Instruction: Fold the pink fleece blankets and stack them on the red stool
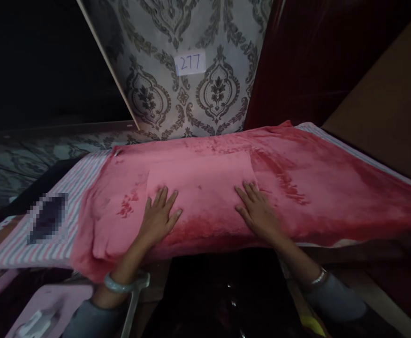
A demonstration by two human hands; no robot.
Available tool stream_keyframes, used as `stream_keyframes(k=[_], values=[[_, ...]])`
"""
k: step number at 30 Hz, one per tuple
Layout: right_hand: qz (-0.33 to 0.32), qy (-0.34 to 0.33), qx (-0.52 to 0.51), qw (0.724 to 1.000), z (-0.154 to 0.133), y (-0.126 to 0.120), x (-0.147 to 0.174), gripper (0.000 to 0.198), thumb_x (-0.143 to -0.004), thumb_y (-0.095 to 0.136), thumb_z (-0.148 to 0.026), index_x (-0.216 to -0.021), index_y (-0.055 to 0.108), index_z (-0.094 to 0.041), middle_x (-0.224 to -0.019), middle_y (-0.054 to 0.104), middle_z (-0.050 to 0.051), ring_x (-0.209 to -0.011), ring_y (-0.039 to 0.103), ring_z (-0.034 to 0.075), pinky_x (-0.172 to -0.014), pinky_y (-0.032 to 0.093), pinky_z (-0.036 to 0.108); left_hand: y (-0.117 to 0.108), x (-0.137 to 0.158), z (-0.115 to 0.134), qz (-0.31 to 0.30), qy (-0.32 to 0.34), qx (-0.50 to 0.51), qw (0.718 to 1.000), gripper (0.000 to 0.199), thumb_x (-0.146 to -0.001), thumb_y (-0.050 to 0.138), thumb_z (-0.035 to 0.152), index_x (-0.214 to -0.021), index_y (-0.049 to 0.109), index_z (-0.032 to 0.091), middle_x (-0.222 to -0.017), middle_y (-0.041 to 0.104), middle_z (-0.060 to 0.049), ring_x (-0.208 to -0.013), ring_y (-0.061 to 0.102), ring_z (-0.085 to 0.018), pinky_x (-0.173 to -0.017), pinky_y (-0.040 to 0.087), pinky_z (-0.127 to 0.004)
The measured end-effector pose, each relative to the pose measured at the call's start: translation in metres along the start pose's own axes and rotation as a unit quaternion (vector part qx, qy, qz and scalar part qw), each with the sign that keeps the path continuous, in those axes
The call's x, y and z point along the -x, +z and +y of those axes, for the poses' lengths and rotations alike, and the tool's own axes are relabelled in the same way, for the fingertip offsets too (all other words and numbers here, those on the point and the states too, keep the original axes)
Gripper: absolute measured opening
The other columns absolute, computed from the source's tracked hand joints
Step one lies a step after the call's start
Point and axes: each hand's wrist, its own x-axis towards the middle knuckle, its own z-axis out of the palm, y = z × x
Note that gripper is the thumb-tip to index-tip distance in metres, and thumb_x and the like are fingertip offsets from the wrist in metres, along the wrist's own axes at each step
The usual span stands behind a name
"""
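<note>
A red-pink plush blanket (pixel 318 188) is spread over a surface covered with striped cloth. Lying on it is a smooth, paler pink rectangular piece of cloth (pixel 201 178). My left hand (pixel 157 217) rests palm down at the left side of this rectangle, fingers spread, thumb toward the middle. At its right side my right hand (pixel 260 215) lies flat in the same way. Neither hand grips anything. Darker brushed marks show in the pile to both sides, and a small dark spot is visible near the rectangle's middle.
Striped cloth (pixel 91 176) shows at the left end, partly under a pixelated patch. A pink seat-like surface (pixel 68 300) bearing a white object stands low at left. Behind are patterned wallpaper (pixel 217 89), a card (pixel 190 62) reading 277, a dark screen (pixel 43 61) and a dark red panel (pixel 307 56).
</note>
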Motion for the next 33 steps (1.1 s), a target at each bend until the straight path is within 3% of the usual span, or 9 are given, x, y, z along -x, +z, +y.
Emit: stream_keyframes(k=[10, 14, 16, 18, 21, 23, 28, 33], values=[[0.004, 0.009, -0.002, 1.0, -0.003, 0.0, 0.0, 0.058, -0.103, 0.038, -0.049, -0.152, 0.043, -0.019, -0.162, 0.028, 0.013, -0.151, 0.02, 0.032, -0.118, 0.025, 0.056, -0.002, 0.0, -0.003, -0.001, -0.012, 0.003, 1.0, 0.059, -0.1, 0.037, 0.049, -0.154, 0.037, 0.024, -0.164, 0.025, -0.014, -0.153, 0.021, -0.029, -0.12, 0.022, -0.059], [-0.016, 0.009, -0.051, 0.999, 0.001, -0.004, -0.002, 0.058, -0.104, 0.033, -0.05, -0.152, 0.043, -0.019, -0.162, 0.027, 0.012, -0.151, 0.019, 0.031, -0.119, 0.024, 0.057, -0.012, -0.001, 0.005, 0.014, -0.012, 0.01, 1.0, 0.057, -0.101, 0.036, 0.045, -0.15, 0.044, 0.017, -0.16, 0.035, -0.018, -0.15, 0.028, -0.032, -0.119, 0.024, -0.061], [-0.029, 0.008, -0.085, 0.996, 0.006, -0.007, -0.007, 0.06, -0.104, 0.029, -0.052, -0.154, 0.041, -0.02, -0.162, 0.028, 0.012, -0.151, 0.021, 0.029, -0.12, 0.023, 0.056, -0.018, 0.0, 0.022, 0.041, 0.021, 0.02, 0.999, 0.055, -0.101, 0.036, 0.043, -0.147, 0.047, 0.015, -0.156, 0.042, -0.018, -0.147, 0.034, -0.033, -0.119, 0.024, -0.062], [-0.038, 0.002, -0.119, 0.992, 0.013, -0.011, -0.017, 0.062, -0.104, 0.026, -0.055, -0.155, 0.038, -0.022, -0.162, 0.029, 0.01, -0.151, 0.022, 0.027, -0.12, 0.023, 0.054, -0.022, 0.002, 0.05, 0.052, 0.098, 0.039, 0.993, 0.053, -0.1, 0.039, 0.041, -0.147, 0.047, 0.017, -0.154, 0.046, -0.015, -0.146, 0.038, -0.031, -0.12, 0.025, -0.061], [-0.052, -0.012, -0.14, 0.989, 0.025, -0.017, -0.046, 0.061, -0.104, 0.024, -0.056, -0.156, 0.037, -0.027, -0.162, 0.028, 0.008, -0.151, 0.022, 0.026, -0.12, 0.024, 0.052, -0.025, 0.002, 0.098, 0.023, 0.229, 0.06, 0.971, 0.056, -0.098, 0.048, 0.039, -0.15, 0.042, 0.021, -0.156, 0.043, -0.012, -0.147, 0.036, -0.028, -0.122, 0.025, -0.058], [-0.073, -0.012, -0.126, 0.989, 0.033, -0.02, -0.07, 0.06, -0.104, 0.024, -0.055, -0.156, 0.037, -0.026, -0.163, 0.026, 0.008, -0.151, 0.019, 0.027, -0.12, 0.022, 0.053, -0.022, -0.003, 0.126, 0.003, 0.273, 0.061, 0.96, 0.059, -0.097, 0.051, 0.04, -0.151, 0.04, 0.021, -0.157, 0.041, -0.013, -0.148, 0.033, -0.028, -0.122, 0.024, -0.058], [-0.132, -0.005, -0.075, 0.988, 0.047, -0.021, -0.122, 0.059, -0.106, 0.029, -0.048, -0.158, 0.032, -0.02, -0.166, 0.014, 0.01, -0.153, 0.01, 0.029, -0.12, 0.018, 0.055, 0.004, -0.02, 0.164, 0.016, 0.294, 0.045, 0.955, 0.068, -0.095, 0.052, 0.05, -0.156, 0.031, 0.027, -0.164, 0.026, -0.014, -0.151, 0.022, -0.039, -0.117, 0.024, -0.068], [-0.128, -0.003, -0.055, 0.99, 0.056, -0.002, -0.147, 0.063, -0.104, 0.033, -0.046, -0.159, 0.027, -0.015, -0.165, 0.018, 0.013, -0.153, 0.012, 0.029, -0.122, 0.017, 0.049, 0.037, -0.023, 0.181, 0.076, 0.3, 0.025, 0.951, 0.073, -0.094, 0.051, 0.052, -0.158, 0.023, 0.033, -0.166, 0.019, -0.014, -0.148, 0.023, -0.047, -0.113, 0.022, -0.073]])
